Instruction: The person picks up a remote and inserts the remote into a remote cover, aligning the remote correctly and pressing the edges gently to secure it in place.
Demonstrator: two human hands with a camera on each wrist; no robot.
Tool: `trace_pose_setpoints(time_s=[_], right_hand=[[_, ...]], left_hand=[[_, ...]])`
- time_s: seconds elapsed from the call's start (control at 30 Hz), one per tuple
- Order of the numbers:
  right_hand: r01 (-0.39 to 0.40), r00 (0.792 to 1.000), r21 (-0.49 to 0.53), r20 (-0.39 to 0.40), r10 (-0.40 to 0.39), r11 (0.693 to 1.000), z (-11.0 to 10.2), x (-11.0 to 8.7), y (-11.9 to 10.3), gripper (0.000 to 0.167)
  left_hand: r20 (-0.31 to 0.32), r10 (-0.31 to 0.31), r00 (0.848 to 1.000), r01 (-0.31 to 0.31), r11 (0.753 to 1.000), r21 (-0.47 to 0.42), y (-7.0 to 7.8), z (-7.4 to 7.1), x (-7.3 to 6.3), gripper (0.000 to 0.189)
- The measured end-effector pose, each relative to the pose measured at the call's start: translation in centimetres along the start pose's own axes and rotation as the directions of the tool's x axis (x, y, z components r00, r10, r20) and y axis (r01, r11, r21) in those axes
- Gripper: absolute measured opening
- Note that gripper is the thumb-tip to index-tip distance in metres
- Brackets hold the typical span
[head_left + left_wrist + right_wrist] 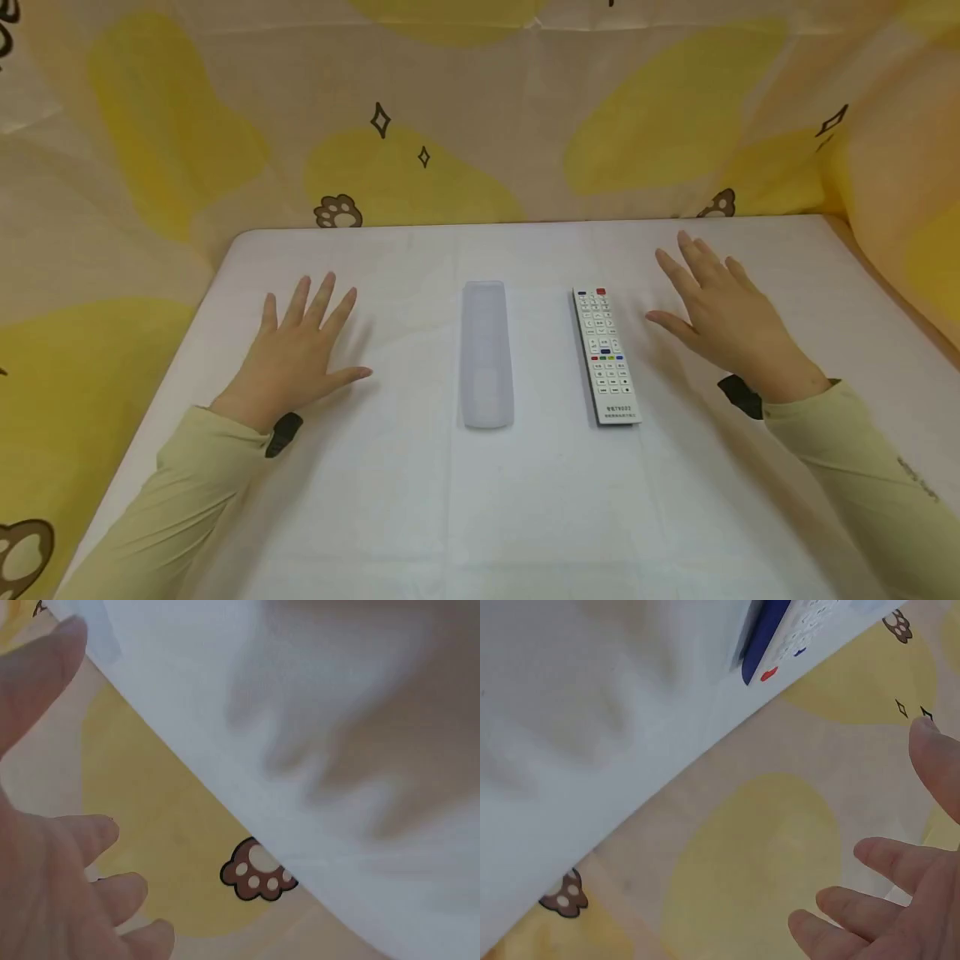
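Note:
A white remote control with rows of buttons lies face up on the white table, right of the middle. To its left lies a translucent, pale remote cover, long and narrow. My left hand is spread over the left part of the table, fingers apart, holding nothing. On the other side, my right hand has its fingers stretched out, thumb toward the remote and apart from it. In the right wrist view, the remote's top end shows near the upper edge. Both palms face down, with shadows below.
The white tabletop has a rounded far edge. Behind it and at both sides hangs a beige and yellow patterned cloth with paw prints. Light green sleeves cover both forearms, and a dark strap shows at each wrist.

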State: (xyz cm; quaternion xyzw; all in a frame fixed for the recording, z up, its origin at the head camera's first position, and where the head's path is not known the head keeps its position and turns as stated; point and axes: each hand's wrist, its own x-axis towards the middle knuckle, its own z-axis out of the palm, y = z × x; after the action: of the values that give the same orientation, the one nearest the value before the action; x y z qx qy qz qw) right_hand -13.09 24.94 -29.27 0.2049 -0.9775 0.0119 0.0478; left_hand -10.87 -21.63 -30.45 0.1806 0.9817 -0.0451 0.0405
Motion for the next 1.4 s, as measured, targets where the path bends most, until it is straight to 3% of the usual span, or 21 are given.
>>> trace_pose_setpoints(time_s=[0.13, 0.3, 0.4, 0.53, 0.67, 0.77, 0.87, 0.93, 1.17, 1.3, 1.4], right_hand=[[0.0, 0.998, 0.057, -0.056, 0.003, 0.998, 0.3, -0.4, -0.7, 0.074], [-0.061, 0.998, 0.134, -0.024, 0.064, 0.989, 0.7, -0.9, -1.6, 0.066], [-0.103, 0.995, 0.216, 0.013, 0.103, 0.971, 0.8, -1.4, -2.1, 0.058], [-0.151, 0.988, 0.352, 0.069, 0.136, 0.924, 1.2, -2.0, -2.8, 0.051], [-0.186, 0.981, 0.457, 0.138, 0.138, 0.87, 1.8, -2.3, -3.4, 0.046], [-0.182, 0.982, 0.519, 0.146, 0.123, 0.835, 2.3, -2.5, -3.5, 0.041], [-0.173, 0.984, 0.548, 0.138, 0.116, 0.818, 2.6, -2.8, -3.5, 0.04], [-0.175, 0.983, 0.553, 0.137, 0.119, 0.815, 2.7, -3.0, -3.4, 0.04], [-0.199, 0.979, 0.558, 0.154, 0.135, 0.806, 3.1, -3.4, -3.0, 0.038], [-0.22, 0.973, 0.566, 0.185, 0.138, 0.795, 3.3, -3.5, -2.8, 0.034], [-0.24, 0.966, 0.573, 0.221, 0.135, 0.783, 3.4, -3.4, -2.9, 0.032]], left_hand=[[-0.03, 0.043, 0.999, -0.045, 0.996, -0.071, 0.9, 0.1, 0.4, 0.085], [-0.171, 0.055, 0.984, -0.098, 0.962, -0.254, 2.9, 0.5, 0.9, 0.069], [-0.23, 0.024, 0.973, -0.114, 0.915, -0.386, 4.5, 0.7, 1.5, 0.055], [-0.256, 0.022, 0.967, -0.165, 0.814, -0.556, 6.8, 0.8, 2.7, 0.041], [-0.23, 0.077, 0.97, -0.213, 0.719, -0.661, 9.0, 0.5, 3.7, 0.034], [-0.209, 0.116, 0.971, -0.233, 0.647, -0.726, 10.4, 0.4, 4.3, 0.03], [-0.195, 0.134, 0.972, -0.237, 0.568, -0.788, 12.0, 0.4, 5.0, 0.025], [-0.18, 0.138, 0.974, -0.227, 0.53, -0.817, 13.1, 0.5, 5.4, 0.022], [-0.112, 0.118, 0.987, -0.156, 0.491, -0.857, 16.3, 1.2, 6.8, 0.014], [-0.053, 0.079, 0.995, -0.083, 0.437, -0.896, 17.9, 1.1, 7.6, 0.016], [-0.002, 0.042, 0.999, -0.019, 0.414, -0.91, 19.1, 1.1, 8.2, 0.017]])
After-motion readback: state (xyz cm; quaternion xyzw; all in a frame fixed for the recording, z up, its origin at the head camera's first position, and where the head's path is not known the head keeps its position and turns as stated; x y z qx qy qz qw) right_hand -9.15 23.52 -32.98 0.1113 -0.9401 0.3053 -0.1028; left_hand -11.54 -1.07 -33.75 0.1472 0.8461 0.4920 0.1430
